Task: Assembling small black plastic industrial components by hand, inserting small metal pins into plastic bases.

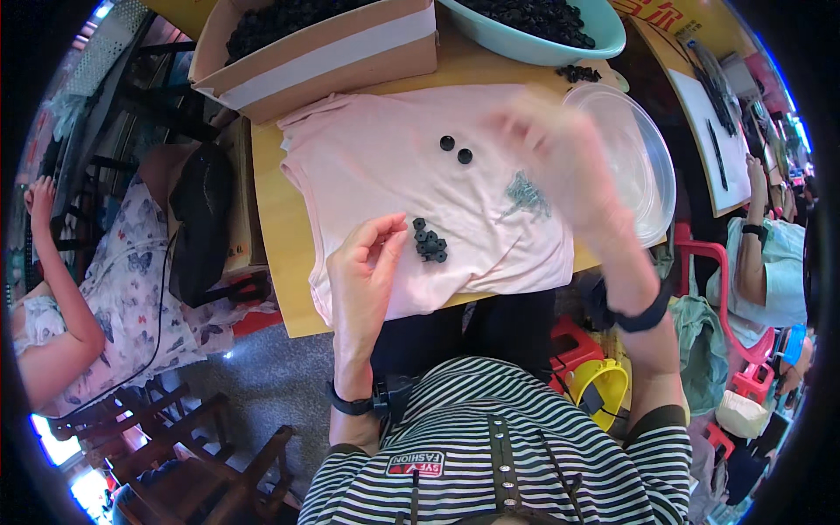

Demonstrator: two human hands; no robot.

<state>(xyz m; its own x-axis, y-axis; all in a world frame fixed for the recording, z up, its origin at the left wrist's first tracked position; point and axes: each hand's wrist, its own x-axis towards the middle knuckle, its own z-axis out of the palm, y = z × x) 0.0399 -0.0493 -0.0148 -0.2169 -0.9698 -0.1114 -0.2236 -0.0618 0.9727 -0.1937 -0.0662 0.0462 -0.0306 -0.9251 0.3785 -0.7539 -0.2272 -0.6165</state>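
Observation:
A pale pink cloth (pixel 376 144), shaped like a garment, lies spread and creased over the table. My left hand (pixel 360 273) rests on its near part, thumb and fingertips pressed together; whatever they hold, if anything, is too small to make out. Right beside those fingertips sits a little heap of small black parts (pixel 430 241). Farther back are two round black pieces, one (pixel 447 143) slightly behind the other (pixel 465 157). My right hand (pixel 564 162), smeared by motion, is over the cloth's right side, near a pile of small silvery screws (pixel 526 194).
At the back stand a cardboard box (pixel 332 61) and a light green basin (pixel 490 42), both holding many black parts. More black bits (pixel 577 73) lie before the basin. A clear round plastic container (pixel 661 166) borders the cloth's right. Other people sit at both sides.

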